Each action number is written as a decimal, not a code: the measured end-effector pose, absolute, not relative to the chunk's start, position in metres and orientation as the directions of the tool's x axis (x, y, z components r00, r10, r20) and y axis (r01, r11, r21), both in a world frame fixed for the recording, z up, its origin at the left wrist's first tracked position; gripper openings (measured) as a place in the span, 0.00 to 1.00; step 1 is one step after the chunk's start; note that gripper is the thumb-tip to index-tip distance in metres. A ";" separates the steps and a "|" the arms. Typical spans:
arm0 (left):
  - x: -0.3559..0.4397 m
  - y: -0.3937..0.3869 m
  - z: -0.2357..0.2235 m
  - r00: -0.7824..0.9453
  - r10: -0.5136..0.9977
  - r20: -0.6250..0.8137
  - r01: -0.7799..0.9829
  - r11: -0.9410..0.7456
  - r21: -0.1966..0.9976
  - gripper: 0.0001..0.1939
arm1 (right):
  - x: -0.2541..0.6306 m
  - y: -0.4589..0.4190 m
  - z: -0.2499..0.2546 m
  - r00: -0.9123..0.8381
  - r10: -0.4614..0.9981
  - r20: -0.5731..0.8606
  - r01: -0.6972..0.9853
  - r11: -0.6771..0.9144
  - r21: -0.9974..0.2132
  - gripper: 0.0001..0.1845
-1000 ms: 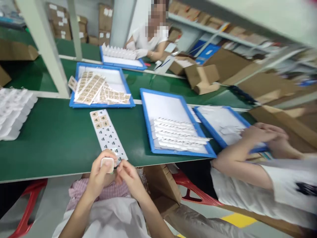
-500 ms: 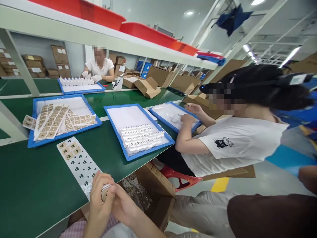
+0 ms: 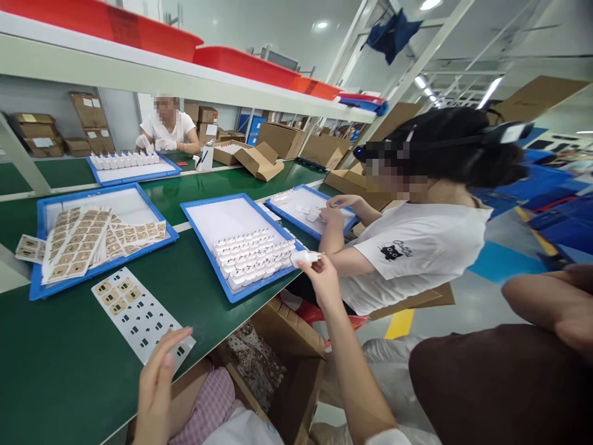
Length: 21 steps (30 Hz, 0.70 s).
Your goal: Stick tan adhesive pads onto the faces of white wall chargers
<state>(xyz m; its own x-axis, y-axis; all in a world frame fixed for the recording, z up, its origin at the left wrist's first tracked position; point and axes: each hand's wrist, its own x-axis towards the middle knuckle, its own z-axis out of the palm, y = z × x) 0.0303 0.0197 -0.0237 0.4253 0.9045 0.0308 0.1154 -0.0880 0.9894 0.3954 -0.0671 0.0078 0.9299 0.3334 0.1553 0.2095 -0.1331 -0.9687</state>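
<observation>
My right hand (image 3: 325,279) is stretched out to the right, its fingers closed on a small white plastic part (image 3: 303,257). That part is over the near right corner of a blue-rimmed tray (image 3: 204,250), beside rows of similar white parts (image 3: 252,262) with thin dark ends. Over the near end of a sticker sheet (image 3: 148,321), my left hand (image 3: 160,377) is open and holds nothing. Several tan stickers (image 3: 121,295) remain at the sheet's far end; the rest shows white backing with dark marks.
A left tray (image 3: 34,275) holds a pile of sticker sheets (image 3: 83,241). Below the table edge stands a cardboard box (image 3: 296,364) with scraps inside. A co-worker (image 3: 407,247) works at another blue tray (image 3: 296,222) on the right; another person (image 3: 169,130) sits across the green table (image 3: 41,346).
My hands, together around the small part before, have parted. My right hand has carried the part right to the middle tray; my left hand has opened. The view has swung right.
</observation>
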 end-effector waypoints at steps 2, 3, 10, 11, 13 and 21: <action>0.011 0.029 -0.029 0.318 0.947 0.034 0.140 -0.082 0.987 0.23 | 0.432 -0.068 0.005 0.949 0.258 0.183 0.249 -0.252 -0.935 0.40; 0.002 0.033 -0.030 0.268 0.963 0.036 0.153 -0.080 0.985 0.22 | 0.444 -0.067 0.002 0.953 0.235 0.191 0.259 -0.308 -0.915 0.40; -0.033 0.051 -0.035 0.150 0.988 -0.037 0.301 -0.010 0.954 0.24 | 0.458 -0.054 -0.022 0.952 0.239 0.193 0.296 -0.544 -0.786 0.35; -0.036 0.056 -0.037 0.173 0.985 -0.021 0.329 -0.037 0.943 0.23 | 0.457 -0.052 -0.024 0.950 0.245 0.194 0.302 -0.563 -0.770 0.35; -0.043 0.069 -0.043 0.242 0.969 0.041 0.388 -0.135 0.912 0.23 | 0.455 -0.050 -0.026 0.943 0.265 0.199 0.323 -0.594 -0.737 0.35; -0.058 0.112 -0.024 0.474 0.875 0.096 0.622 -0.410 0.667 0.25 | 0.419 -0.052 0.007 0.879 0.336 0.338 0.476 -0.649 -0.593 0.40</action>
